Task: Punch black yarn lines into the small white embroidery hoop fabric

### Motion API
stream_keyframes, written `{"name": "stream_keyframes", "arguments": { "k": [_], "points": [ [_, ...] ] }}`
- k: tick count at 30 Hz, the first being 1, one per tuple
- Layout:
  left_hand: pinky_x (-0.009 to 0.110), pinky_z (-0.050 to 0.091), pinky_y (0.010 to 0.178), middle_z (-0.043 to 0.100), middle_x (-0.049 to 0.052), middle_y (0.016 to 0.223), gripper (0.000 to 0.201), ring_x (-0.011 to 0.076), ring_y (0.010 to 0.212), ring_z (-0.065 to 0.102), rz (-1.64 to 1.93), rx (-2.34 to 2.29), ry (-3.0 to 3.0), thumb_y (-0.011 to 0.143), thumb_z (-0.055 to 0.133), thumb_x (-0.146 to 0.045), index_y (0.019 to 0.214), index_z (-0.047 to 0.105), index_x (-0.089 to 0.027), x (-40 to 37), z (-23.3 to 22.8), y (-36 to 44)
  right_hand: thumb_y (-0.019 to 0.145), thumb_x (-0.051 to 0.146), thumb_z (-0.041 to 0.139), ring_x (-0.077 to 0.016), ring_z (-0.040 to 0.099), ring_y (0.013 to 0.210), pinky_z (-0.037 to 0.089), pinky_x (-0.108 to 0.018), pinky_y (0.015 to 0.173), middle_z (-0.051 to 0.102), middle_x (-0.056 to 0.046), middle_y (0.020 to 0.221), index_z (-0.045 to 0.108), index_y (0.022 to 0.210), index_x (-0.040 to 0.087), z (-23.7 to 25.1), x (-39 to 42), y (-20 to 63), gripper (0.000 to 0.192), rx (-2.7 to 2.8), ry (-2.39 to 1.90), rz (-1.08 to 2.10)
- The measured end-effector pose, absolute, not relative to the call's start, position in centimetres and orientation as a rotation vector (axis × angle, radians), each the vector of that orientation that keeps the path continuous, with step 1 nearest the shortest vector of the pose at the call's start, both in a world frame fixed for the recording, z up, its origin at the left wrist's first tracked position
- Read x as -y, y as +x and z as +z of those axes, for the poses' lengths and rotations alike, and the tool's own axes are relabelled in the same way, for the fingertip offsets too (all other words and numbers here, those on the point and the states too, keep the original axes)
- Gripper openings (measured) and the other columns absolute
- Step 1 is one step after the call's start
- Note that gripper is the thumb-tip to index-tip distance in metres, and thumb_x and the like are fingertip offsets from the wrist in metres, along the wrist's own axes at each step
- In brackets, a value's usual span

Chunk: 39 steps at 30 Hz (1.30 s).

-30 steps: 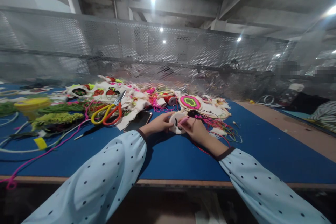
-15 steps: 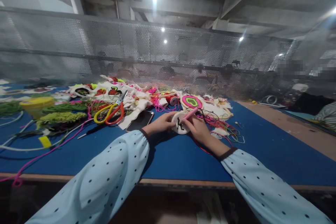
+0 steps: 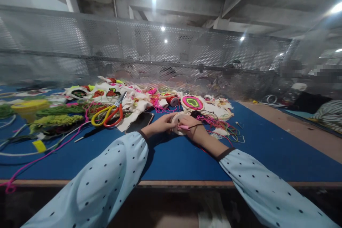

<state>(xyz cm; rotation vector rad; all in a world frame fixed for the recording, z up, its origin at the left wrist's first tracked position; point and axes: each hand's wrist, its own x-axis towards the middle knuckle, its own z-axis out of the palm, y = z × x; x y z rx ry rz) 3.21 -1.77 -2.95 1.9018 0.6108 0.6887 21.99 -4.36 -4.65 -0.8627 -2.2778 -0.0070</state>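
Note:
My left hand (image 3: 161, 124) is closed on the left side of a small embroidery hoop (image 3: 175, 118) stretched with white cloth that bears some dark stitching. In my right hand (image 3: 197, 134) is a pink-handled punch needle (image 3: 184, 127), lying nearly level across the hoop. Dark yarn trails from its rear end over the hand. The needle tip and part of the stitching are hidden by my fingers. Just behind the hands lies another hoop (image 3: 192, 103) with a pink, black and green design. A dark phone (image 3: 139, 122) rests beside my left wrist.
Scissors (image 3: 109, 114) with yellow and orange handles lie left of the phone. A yellow tub (image 3: 30, 108) stands among green yarn at far left. A heap of cloth pieces (image 3: 136, 101) and a red spool (image 3: 172, 101) lie behind. Loose threads (image 3: 227, 131) spread right of my hands.
The punch needle has swung from pointing up and right to lying nearly flat over the hoop. My right hand has turned with it and covers more of the dark stitching.

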Motion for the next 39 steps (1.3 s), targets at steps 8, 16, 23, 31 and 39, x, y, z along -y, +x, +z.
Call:
{"name": "stream_keyframes", "arguments": {
  "k": [8, 16, 23, 31, 39],
  "points": [
    [0.016, 0.041, 0.043, 0.058, 0.002, 0.078, 0.059, 0.0044, 0.048, 0.047, 0.726, -0.624, 1.871, 0.073, 0.056, -0.015, 0.130, 0.040, -0.017, 1.5, -3.4, 3.3, 0.086, 0.036, 0.046, -0.0189, 0.061, 0.077, 0.044, -0.028, 0.069, 0.065, -0.007, 0.087, 0.055, 0.092, 0.017, -4.2, 5.2, 22.1, 0.021, 1.903, -1.070, 0.259],
    [0.016, 0.041, 0.044, 0.058, 0.003, 0.079, 0.061, 0.0052, 0.050, 0.047, 0.717, -0.649, 1.881, 0.073, 0.056, -0.016, 0.131, 0.038, -0.016, 1.4, -3.5, 3.4, 0.084, 0.038, 0.048, -0.0180, 0.061, 0.072, 0.045, -0.028, 0.068, 0.065, -0.005, 0.081, 0.055, 0.093, 0.018, -4.3, 4.9, 22.0, 0.023, 1.855, -1.041, 0.296],
    [0.019, 0.042, 0.049, 0.059, 0.005, 0.080, 0.066, 0.0072, 0.054, 0.051, 0.628, -0.603, 1.867, 0.076, 0.060, -0.026, 0.136, 0.032, -0.017, 1.6, -2.9, 2.8, 0.080, 0.034, 0.056, -0.0172, 0.057, 0.084, 0.043, -0.029, 0.076, 0.063, -0.005, 0.087, 0.061, 0.078, 0.018, -4.9, 3.9, 22.1, 0.016, 2.123, -0.804, 0.173],
    [0.020, 0.042, 0.047, 0.058, 0.003, 0.072, 0.064, 0.0068, 0.049, 0.050, 0.637, -0.646, 1.811, 0.074, 0.060, -0.020, 0.133, 0.035, -0.014, 1.3, -3.1, 2.9, 0.085, 0.038, 0.047, -0.0193, 0.061, 0.074, 0.043, -0.029, 0.071, 0.065, -0.006, 0.080, 0.056, 0.089, 0.017, -4.4, 4.6, 22.1, 0.023, 1.926, -1.109, 0.155],
    [0.020, 0.043, 0.048, 0.059, 0.002, 0.068, 0.063, 0.0068, 0.047, 0.051, 0.636, -0.658, 1.791, 0.074, 0.058, -0.018, 0.132, 0.035, -0.013, 1.5, -3.1, 3.1, 0.086, 0.037, 0.045, -0.0190, 0.062, 0.071, 0.044, -0.027, 0.067, 0.065, -0.006, 0.076, 0.053, 0.085, 0.017, -4.2, 4.5, 22.2, 0.022, 1.842, -1.123, 0.237]
  ]
}}
